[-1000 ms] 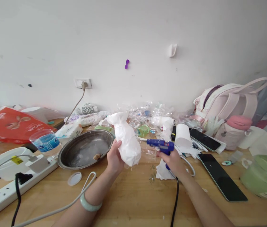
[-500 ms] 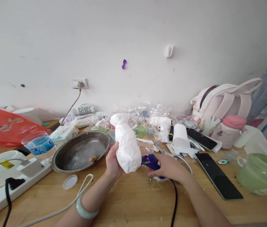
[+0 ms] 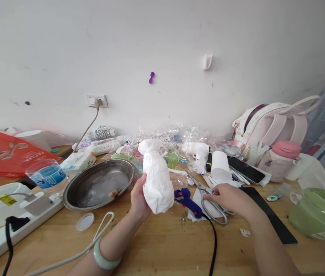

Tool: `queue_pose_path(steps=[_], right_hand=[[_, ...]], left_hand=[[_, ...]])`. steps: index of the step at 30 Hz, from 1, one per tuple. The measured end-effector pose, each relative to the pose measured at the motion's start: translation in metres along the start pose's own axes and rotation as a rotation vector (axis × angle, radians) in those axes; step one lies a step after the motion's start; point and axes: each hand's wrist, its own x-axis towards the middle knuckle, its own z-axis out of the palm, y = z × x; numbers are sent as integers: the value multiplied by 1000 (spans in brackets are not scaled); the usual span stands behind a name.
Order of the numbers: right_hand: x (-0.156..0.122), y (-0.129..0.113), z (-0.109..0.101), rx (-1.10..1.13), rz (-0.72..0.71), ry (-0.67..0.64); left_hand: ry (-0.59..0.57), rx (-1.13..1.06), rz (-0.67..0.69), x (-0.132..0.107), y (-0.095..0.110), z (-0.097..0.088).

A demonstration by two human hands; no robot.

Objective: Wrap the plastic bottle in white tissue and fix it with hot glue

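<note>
My left hand [image 3: 139, 199] is wrapped around a bottle-shaped form covered in white paper [image 3: 158, 184], held upright above the table with its narrow neck at the top. The wrist wears a pale green bangle [image 3: 104, 257]. My right hand [image 3: 228, 197] has its fingers closed on the grey handles of a pair of scissors [image 3: 214, 217], whose blades point up and left. Between the hands lies a blue hot glue gun [image 3: 189, 203] with a black cable, partly on a piece of white paper. The right fingertips are partly hidden.
A metal basin [image 3: 73, 197] with a small brown lump stands left, beside a power strip [image 3: 45, 209] and cables. Clear plastic pieces crowd the back. At right are a white roll [image 3: 220, 165], phones [image 3: 277, 220], a pink-lidded jar [image 3: 283, 161] and a green container [image 3: 312, 214].
My right hand has let go of the glue gun and moved right to the scissors, whose handles have swung toward me. The white-wrapped form has shifted slightly right.
</note>
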Motion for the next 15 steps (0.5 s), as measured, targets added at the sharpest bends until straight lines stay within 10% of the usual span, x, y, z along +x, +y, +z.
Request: queue_pose_path(steps=[5, 15], right_hand=[[4, 13, -20, -234, 136, -165], [99, 63, -109, -218, 332, 342]], left_hand=[[16, -39, -48, -6, 3, 5], [-9, -69, -172, -9, 7, 6]])
